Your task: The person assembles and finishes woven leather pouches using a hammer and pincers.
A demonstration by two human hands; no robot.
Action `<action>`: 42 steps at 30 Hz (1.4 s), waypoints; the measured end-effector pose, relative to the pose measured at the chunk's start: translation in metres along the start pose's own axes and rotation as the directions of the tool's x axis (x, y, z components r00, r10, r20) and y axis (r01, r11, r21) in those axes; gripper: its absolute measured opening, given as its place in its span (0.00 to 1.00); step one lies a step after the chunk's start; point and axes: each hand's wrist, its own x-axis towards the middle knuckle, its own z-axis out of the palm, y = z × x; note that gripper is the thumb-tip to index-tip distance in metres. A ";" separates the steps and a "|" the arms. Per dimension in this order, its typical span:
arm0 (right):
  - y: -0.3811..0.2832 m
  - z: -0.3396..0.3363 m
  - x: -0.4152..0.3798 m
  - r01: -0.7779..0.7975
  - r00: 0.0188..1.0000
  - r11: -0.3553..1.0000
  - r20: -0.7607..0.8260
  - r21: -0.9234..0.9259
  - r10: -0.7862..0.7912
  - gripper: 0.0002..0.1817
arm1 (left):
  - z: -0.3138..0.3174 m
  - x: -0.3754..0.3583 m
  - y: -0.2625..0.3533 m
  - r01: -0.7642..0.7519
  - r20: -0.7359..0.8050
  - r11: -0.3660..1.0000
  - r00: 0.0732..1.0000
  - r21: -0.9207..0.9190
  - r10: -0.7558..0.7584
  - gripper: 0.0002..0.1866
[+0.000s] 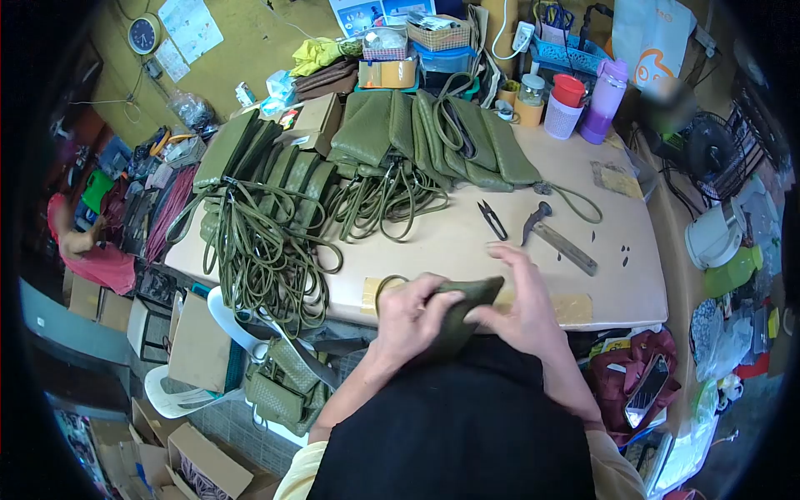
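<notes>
A green pouch (463, 321) of woven-look material is close to my body at the table's front edge. My left hand (408, 315) is closed on its left side, thumb on top. My right hand (527, 302) is beside its right edge, fingers spread and thumb tip at the pouch; whether it touches is hard to tell. A thin green loop (383, 290) shows by my left hand. Beyond my hands, black thread snips (493, 222) and a wooden-handled hammer (562, 243) lie on the table.
Stacked green pouches (362, 129) with tangled green cords (258, 242) cover the table's back and left. Cups and a purple bottle (604, 104) stand at back right. A white chair (225, 312) is left; a maroon bag (637, 379) is right. Another person (92, 254) is far left.
</notes>
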 end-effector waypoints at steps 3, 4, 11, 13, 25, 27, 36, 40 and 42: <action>-0.003 -0.003 0.001 0.019 0.976 1.000 0.218 0.014 -0.022 0.19 | -0.004 0.014 0.023 0.182 0.255 0.982 0.953 -0.043 -0.165 0.17; 0.013 -0.001 0.001 -0.089 0.991 0.983 0.108 0.158 0.073 0.15 | -0.011 0.015 0.030 0.149 0.273 0.989 0.950 0.023 -0.149 0.19; 0.066 -0.003 -0.016 -0.008 0.972 0.712 -0.161 0.702 0.170 0.07 | -0.050 0.005 -0.019 0.062 -0.017 0.958 0.998 0.280 -0.060 0.17; 0.063 -0.003 -0.019 -0.010 0.979 0.710 -0.138 0.704 0.151 0.07 | -0.049 0.002 -0.022 0.212 -0.176 0.977 0.962 0.014 -0.207 0.19; 0.049 -0.009 -0.023 -0.073 0.961 0.768 -0.160 0.637 0.224 0.12 | -0.048 0.000 -0.029 0.265 -0.086 0.899 0.946 -0.349 -0.312 0.21; 0.045 -0.013 -0.017 -0.081 0.955 0.767 -0.171 0.637 0.244 0.12 | -0.051 -0.001 -0.028 0.244 -0.095 0.924 0.955 -0.293 -0.282 0.20; 0.064 0.005 -0.011 -0.447 0.882 0.791 0.059 0.418 0.467 0.04 | -0.035 0.001 -0.039 0.088 -0.247 0.855 0.968 0.511 0.048 0.19; 0.059 0.019 -0.003 -0.285 0.945 0.942 -0.111 0.178 0.307 0.04 | 0.001 0.010 0.000 -0.210 0.062 0.914 0.978 0.349 0.201 0.23; 0.060 0.028 -0.002 -0.219 0.956 0.969 -0.172 0.112 0.236 0.05 | 0.028 0.019 0.005 -0.229 0.124 0.931 0.972 0.286 0.201 0.21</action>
